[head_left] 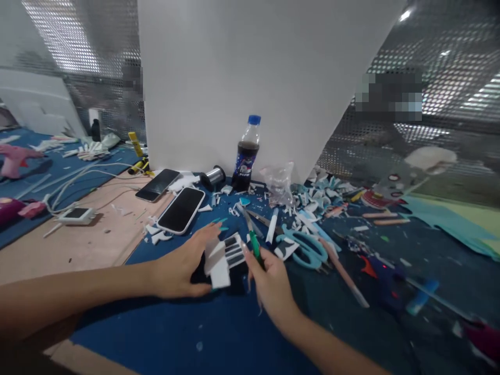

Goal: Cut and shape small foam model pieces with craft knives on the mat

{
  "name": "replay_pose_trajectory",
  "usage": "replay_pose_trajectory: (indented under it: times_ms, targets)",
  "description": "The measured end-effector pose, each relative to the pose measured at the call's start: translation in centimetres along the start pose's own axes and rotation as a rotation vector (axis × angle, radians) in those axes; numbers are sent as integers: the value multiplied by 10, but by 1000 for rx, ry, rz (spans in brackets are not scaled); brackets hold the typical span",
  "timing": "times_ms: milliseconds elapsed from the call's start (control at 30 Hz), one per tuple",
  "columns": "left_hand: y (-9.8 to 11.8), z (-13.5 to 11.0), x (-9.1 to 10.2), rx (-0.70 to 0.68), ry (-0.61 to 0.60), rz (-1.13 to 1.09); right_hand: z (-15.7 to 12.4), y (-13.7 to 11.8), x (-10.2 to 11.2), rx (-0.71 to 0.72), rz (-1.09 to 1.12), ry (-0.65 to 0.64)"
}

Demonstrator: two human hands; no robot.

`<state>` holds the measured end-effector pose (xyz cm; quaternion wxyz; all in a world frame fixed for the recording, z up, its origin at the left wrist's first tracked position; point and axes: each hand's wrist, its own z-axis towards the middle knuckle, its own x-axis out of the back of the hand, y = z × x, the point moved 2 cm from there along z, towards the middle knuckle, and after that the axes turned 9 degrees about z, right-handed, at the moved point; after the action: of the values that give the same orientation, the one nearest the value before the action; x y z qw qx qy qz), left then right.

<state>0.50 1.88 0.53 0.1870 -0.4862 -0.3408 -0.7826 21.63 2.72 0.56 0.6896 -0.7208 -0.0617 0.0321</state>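
My left hand (186, 263) holds a small white slatted model (219, 265) of card or foam board, with the thumb below and the fingers along its far side. Dark gaps show between its narrow white bars. In my right hand (275, 281) is a green cutter knife (254, 244), its long blade pointing away from me. The right fingertips are at the model's right edge; whether they press on it I cannot tell. Just right of the knife lie light-blue scissors (307, 250) and a white strip (272, 226).
A cola bottle (246, 156) stands before a white board (234, 62). Two phones (182, 210) and a wire spool (213, 177) lie left. Foam scraps (322, 190), a pinkish stick (344, 271) and a dark-blue glue gun (385, 281) lie right. Cables (78, 177) cross the left table.
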Motion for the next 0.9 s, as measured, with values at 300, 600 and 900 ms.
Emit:
replay_pose_trajectory:
  times_ms: [300, 600, 900]
  targets:
    - [2, -9, 0, 50, 48, 64, -7, 1, -6, -234, 157, -87]
    - [-8, -18, 2, 67, 96, 242, -6, -5, 3, -182, 183, -12]
    - [-2, -20, 3, 37, 26, 385, 1, -5, 2, -141, 146, 4]
